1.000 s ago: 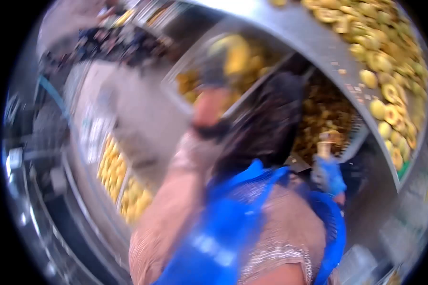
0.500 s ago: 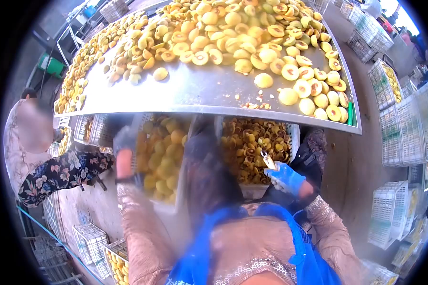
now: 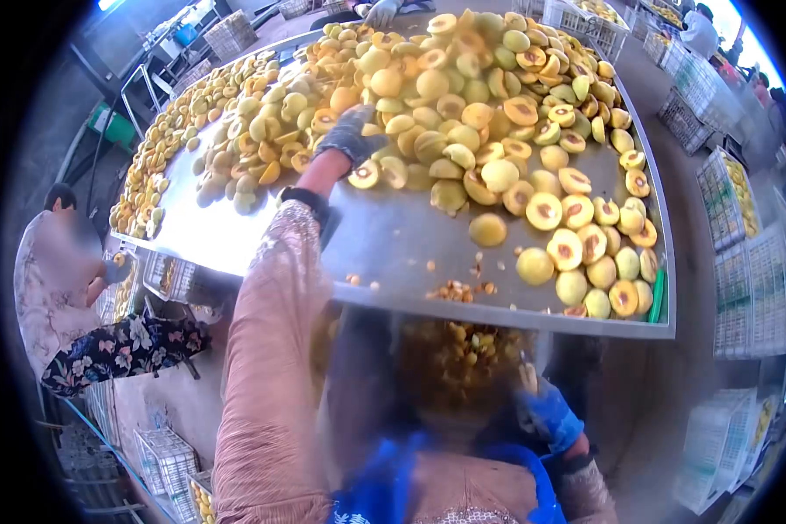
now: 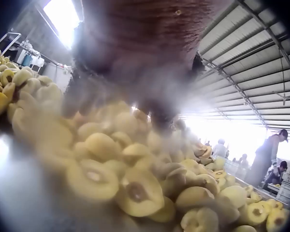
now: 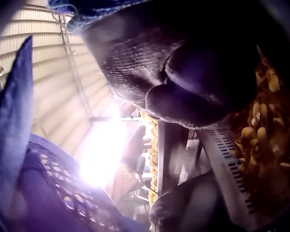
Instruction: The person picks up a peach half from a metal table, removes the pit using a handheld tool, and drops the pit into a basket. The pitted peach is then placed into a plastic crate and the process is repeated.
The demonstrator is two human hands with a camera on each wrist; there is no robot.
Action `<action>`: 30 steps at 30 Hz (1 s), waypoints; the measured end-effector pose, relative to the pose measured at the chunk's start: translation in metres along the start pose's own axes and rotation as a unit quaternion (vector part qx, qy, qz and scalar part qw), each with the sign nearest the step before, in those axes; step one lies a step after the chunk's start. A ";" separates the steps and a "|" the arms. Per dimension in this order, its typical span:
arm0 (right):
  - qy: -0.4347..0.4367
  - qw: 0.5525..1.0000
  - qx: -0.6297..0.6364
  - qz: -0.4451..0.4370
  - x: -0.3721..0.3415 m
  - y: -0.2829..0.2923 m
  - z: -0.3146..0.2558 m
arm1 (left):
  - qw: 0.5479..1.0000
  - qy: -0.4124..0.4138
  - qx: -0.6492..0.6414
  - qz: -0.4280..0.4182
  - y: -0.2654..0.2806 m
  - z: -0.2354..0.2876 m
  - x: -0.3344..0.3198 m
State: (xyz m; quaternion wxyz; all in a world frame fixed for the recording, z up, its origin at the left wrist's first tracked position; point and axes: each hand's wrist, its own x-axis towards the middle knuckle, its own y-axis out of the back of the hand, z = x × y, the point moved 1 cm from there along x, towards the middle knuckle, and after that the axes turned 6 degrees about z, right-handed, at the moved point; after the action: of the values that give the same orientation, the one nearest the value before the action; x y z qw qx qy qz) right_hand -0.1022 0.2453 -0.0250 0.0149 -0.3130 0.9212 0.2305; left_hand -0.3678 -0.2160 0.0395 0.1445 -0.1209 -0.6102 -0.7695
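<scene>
My left hand [image 3: 348, 144], in a dark grey glove, reaches out over the steel table with its thumb spread from the fingers. It lies at the near edge of a heap of halved yellow peaches [image 3: 432, 85]. In the left wrist view, blurred fingertips overlap the peach halves [image 4: 140, 191], some showing reddish pit hollows. My right hand [image 3: 550, 417], in a blue and grey glove, is low beyond the table's front edge. It grips a small tool with a pale handle [image 3: 527, 375]; its tip is blurred. The right wrist view shows curled gloved fingers [image 5: 183, 104].
The steel table [image 3: 375, 244] has a raised rim and pit scraps [image 3: 463, 291] near its front. Beneath is a container of brown-yellow scraps [image 3: 472, 349]. A person in floral trousers [image 3: 122, 349] sits at left. White crates [image 3: 747, 288] stack at right; a green object [image 3: 658, 295] lies in the corner.
My left hand has moved from the peach crate below the table up to the heap on top. The view has swung up over the table. The right hand still grips the tool.
</scene>
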 end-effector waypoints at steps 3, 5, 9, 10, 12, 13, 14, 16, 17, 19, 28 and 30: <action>-0.161 0.976 0.141 0.034 0.005 0.007 0.012 | 0.998 0.047 0.001 -0.053 -0.034 0.006 0.039; -0.196 0.964 0.173 0.045 0.007 0.007 0.030 | 0.994 0.065 0.052 -0.071 -0.045 0.017 0.053; -0.242 0.944 0.222 0.024 0.007 -0.004 0.062 | 0.983 0.041 0.122 -0.132 -0.091 -0.009 0.075; -0.231 0.949 0.214 0.007 0.008 -0.004 0.063 | 0.980 0.015 0.136 -0.142 -0.086 -0.005 0.073; -0.187 0.963 0.191 -0.032 0.015 -0.003 0.057 | 0.975 -0.008 0.122 -0.184 -0.061 0.012 0.063; -0.166 0.968 0.182 -0.043 0.018 -0.001 0.051 | 0.971 -0.005 0.092 -0.219 -0.046 0.025 0.054; -0.144 0.973 0.175 -0.052 0.020 0.000 0.046 | 0.966 -0.003 0.062 -0.252 -0.034 0.037 0.042; -0.072 0.988 0.131 -0.040 0.022 0.002 0.034 | 0.969 0.052 -0.084 -0.224 -0.029 0.048 0.011; -0.011 0.996 0.084 -0.023 0.023 0.004 0.027 | 0.961 0.079 -0.163 -0.209 -0.040 0.044 -0.009; 0.148 0.988 -0.039 0.023 0.028 0.007 0.009 | 0.970 -0.049 -0.161 -0.177 -0.051 0.040 -0.033; -0.059 0.988 0.139 0.021 -0.001 0.004 -0.027 | 0.765 0.219 -0.605 -0.004 -0.004 0.053 -0.082; -0.035 0.991 0.126 0.029 -0.008 0.004 -0.028 | 0.700 0.178 -0.691 0.014 0.024 0.073 -0.095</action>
State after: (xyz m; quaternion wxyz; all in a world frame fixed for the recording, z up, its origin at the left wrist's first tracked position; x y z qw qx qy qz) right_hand -0.0952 0.2404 0.0033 0.0799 -0.2731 0.9506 0.1241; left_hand -0.2701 -0.1432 0.0431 0.1370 -0.0562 0.1319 -0.9802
